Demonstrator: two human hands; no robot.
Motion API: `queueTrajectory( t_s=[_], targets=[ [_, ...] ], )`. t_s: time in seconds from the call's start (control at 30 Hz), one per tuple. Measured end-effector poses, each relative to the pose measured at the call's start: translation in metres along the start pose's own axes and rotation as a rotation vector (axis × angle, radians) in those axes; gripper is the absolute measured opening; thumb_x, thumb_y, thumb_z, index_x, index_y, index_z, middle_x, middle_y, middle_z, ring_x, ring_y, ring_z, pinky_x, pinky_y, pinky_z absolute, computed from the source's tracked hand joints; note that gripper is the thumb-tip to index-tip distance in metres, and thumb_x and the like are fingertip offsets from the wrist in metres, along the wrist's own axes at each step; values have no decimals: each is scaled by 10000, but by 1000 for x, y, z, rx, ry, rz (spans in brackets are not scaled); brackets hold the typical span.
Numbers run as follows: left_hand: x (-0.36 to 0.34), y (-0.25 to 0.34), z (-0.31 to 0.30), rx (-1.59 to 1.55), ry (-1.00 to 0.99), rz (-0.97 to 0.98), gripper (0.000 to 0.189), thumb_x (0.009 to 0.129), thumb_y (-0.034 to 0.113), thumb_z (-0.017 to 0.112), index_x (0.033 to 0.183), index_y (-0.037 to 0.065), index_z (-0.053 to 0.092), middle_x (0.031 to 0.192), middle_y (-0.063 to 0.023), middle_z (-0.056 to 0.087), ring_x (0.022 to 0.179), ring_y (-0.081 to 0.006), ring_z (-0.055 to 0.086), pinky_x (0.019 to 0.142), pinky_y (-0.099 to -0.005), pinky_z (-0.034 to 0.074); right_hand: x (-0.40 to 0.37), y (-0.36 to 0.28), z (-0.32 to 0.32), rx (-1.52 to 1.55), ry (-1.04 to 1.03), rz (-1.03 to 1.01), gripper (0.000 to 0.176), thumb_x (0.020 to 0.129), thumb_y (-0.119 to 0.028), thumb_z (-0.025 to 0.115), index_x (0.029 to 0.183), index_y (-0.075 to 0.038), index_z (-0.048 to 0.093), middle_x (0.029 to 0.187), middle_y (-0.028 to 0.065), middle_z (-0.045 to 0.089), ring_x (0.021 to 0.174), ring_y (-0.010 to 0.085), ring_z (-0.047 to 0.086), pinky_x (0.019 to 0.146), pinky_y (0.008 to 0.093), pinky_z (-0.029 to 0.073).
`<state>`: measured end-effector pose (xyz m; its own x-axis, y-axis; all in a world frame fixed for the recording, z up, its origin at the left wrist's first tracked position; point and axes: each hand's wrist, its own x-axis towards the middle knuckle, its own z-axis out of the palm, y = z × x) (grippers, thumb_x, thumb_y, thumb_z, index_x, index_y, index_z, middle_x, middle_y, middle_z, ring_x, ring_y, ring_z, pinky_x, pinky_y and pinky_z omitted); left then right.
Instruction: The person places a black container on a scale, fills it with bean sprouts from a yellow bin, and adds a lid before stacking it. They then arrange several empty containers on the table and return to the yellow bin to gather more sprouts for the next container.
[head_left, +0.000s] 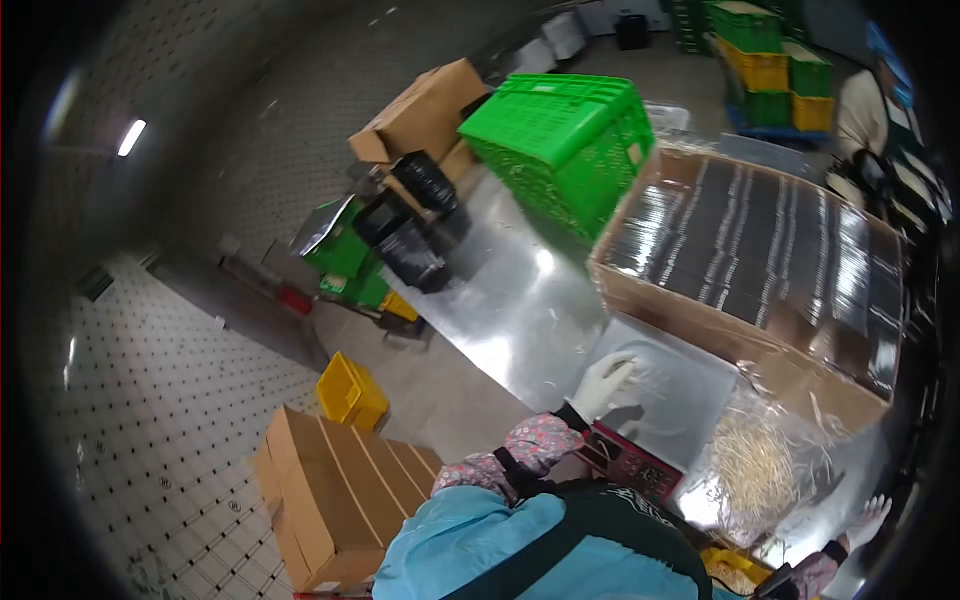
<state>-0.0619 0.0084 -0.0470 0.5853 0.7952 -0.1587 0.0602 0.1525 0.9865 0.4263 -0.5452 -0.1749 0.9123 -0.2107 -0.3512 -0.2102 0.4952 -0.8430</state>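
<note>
My left hand (602, 386), in a white glove, hovers over or touches the steel platform of a weighing scale (690, 385); its fingers are apart, with nothing plainly in them. A few pale strands lie on the platform beside the fingertips. The scale's red control panel (640, 466) faces my body. To the right of the scale lies a clear plastic bag (755, 465) of pale, thin sprouts. My right hand (868, 522), also gloved, is beyond the bag near the right edge, fingers spread and holding nothing visible.
A cardboard box (740, 335) packed with black trays stands behind the scale. A green crate (570, 140) and black packages (405, 240) sit on the metal table (510, 290). Left on the floor are a large carton (345, 500) and yellow crate (352, 390). Another person (880, 130) stands at upper right.
</note>
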Motion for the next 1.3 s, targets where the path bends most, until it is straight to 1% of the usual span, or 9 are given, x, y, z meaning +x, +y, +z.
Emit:
queueTrajectory(
  t_s=[0.33,0.4,0.5,0.63,0.77,0.93,1.1,1.23,1.3],
  targets=[
    [5,-13,-293,82,770,307,494,959,164,617,1398,26,439,1277,-126,580,1079,-197,605,869,-313,514,-271,-17,242,-365,-333,-470,392,1024,-196,410,1377,-40,479,1321,83,526,1070,151,526,969,306,394],
    [5,-3,-359,-97,858,276,537,961,197,618,1424,32,402,1319,-132,550,1101,-209,594,872,-330,511,-318,-4,264,-1133,-403,-1489,352,1003,-229,480,1227,14,603,1224,211,620,1080,296,608,972,382,466],
    [10,-13,-450,-222,867,225,562,966,231,610,1437,35,375,1342,-135,526,1094,-224,595,867,-341,510,-460,4,318,-1063,-608,-1599,333,986,-214,489,1188,10,631,1162,192,653,1074,293,611,946,384,476],
    [-10,-19,-542,-223,907,135,559,959,264,624,1418,34,403,1294,-110,550,1063,-195,604,847,-330,512,-511,43,359,-954,-437,-589,339,987,-219,498,1184,15,645,1161,182,653,1081,258,606,940,355,469],
    [-39,-29,-614,-249,997,115,564,948,294,637,1399,27,429,1290,-112,547,1012,-197,629,810,-331,529,-624,84,423,-803,-835,-916,329,978,-208,533,1201,9,642,1122,181,664,1001,226,616,895,329,479],
    [-57,-29,-652,-309,1085,130,562,948,280,633,1401,23,424,1297,-126,542,1021,-221,634,802,-341,540,-545,177,467,-597,-1218,-430,388,1021,-157,423,1383,-37,489,1331,46,529,1063,121,530,975,274,383],
    [-60,-40,-696,-317,1150,139,539,959,282,620,1396,26,435,1278,-121,552,1009,-200,626,786,-342,539,-654,249,517,-783,-1386,-1061,284,971,-85,530,1233,16,571,1101,59,617,915,105,569,802,229,466],
    [-40,-23,-748,-321,1163,228,537,960,301,615,1392,37,437,1284,-121,544,1028,-225,624,796,-354,539,-742,272,535,-796,-1466,-138,270,937,-29,547,1195,29,600,971,48,644,752,85,579,652,198,465],
    [-10,-14,-780,-289,1151,199,548,962,323,599,1402,48,423,1311,-139,551,1093,-268,610,847,-387,530,-775,306,547,-841,-1579,-228,292,932,-54,569,1210,32,597,979,69,652,726,108,598,626,219,493]
  ],
)
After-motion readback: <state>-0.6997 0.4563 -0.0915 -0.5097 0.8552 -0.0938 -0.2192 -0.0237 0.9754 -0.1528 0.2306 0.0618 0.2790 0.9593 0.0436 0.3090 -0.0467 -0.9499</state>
